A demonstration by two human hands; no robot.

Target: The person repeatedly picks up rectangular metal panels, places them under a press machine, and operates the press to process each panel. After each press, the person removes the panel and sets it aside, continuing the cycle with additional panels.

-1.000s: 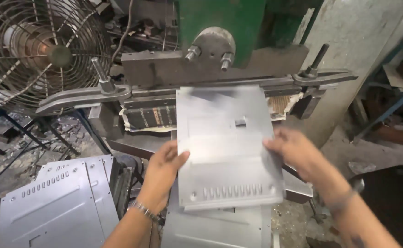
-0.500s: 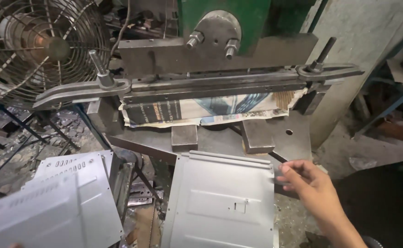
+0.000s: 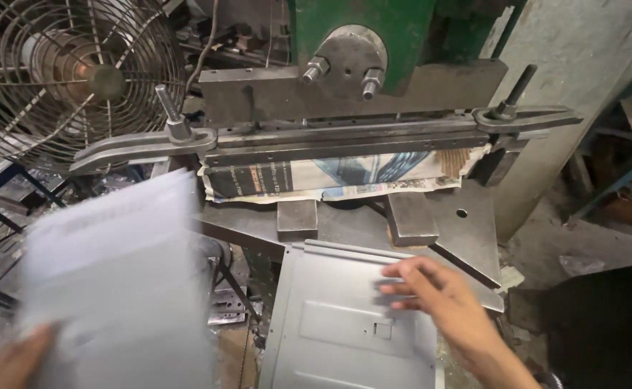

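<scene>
Right hand (image 3: 442, 302), fingers spread flat on top sheet-metal panel (image 3: 344, 331) below green press (image 3: 373, 65); panel's long axis runs toward viewer. Left hand (image 3: 13, 360) clamped on blurred panel (image 3: 114, 281), well left.

Matt grey sheet-metal panel (image 3: 352, 324), dull worn steel press bar (image 3: 344, 140), crumpled printed paper (image 3: 330, 176)
</scene>
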